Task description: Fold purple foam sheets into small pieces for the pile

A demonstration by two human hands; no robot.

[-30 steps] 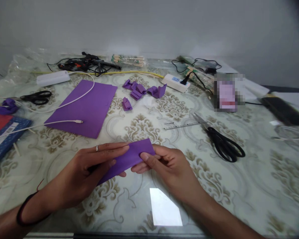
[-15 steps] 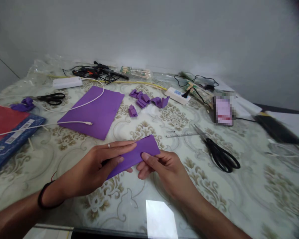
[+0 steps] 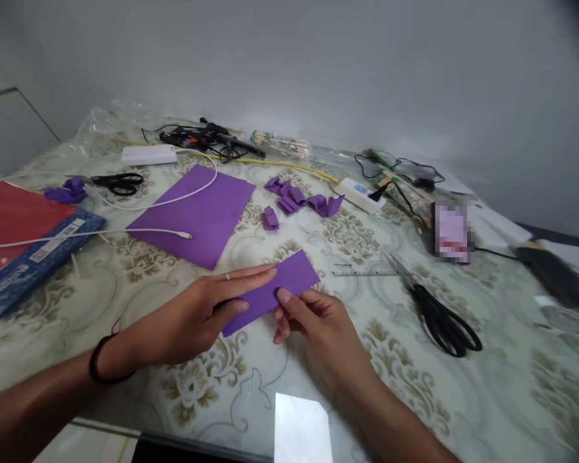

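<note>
A folded purple paper strip (image 3: 296, 273) is held slantwise just above the table between both hands. My left hand (image 3: 197, 315) lies over its left end, with long fingers along the far edge and the thumb on its upper face. The left palm covers part of that end. My right hand (image 3: 323, 328) pinches the near edge, thumb on top and fingers curled underneath. Behind the strip lie several small folded purple paper pieces (image 3: 289, 199). Large purple sheets (image 3: 197, 215) rest to the left, and black-handled scissors (image 3: 439, 315) lie partly open at right.
A ruler (image 3: 361, 272) touches the scissors' blades. A white cable (image 3: 168, 233) crosses the purple sheets. At left are a red-and-blue packet (image 3: 43, 247) and second scissors (image 3: 118, 183). Farther back stand a power strip (image 3: 361, 194) and a phone (image 3: 451, 233). Cords lie along the wall.
The camera view has shifted, so the table things appear farther right. Both hands still hold the purple strip, which lies a little flatter; a fingertip formerly showing below it is hidden.
</note>
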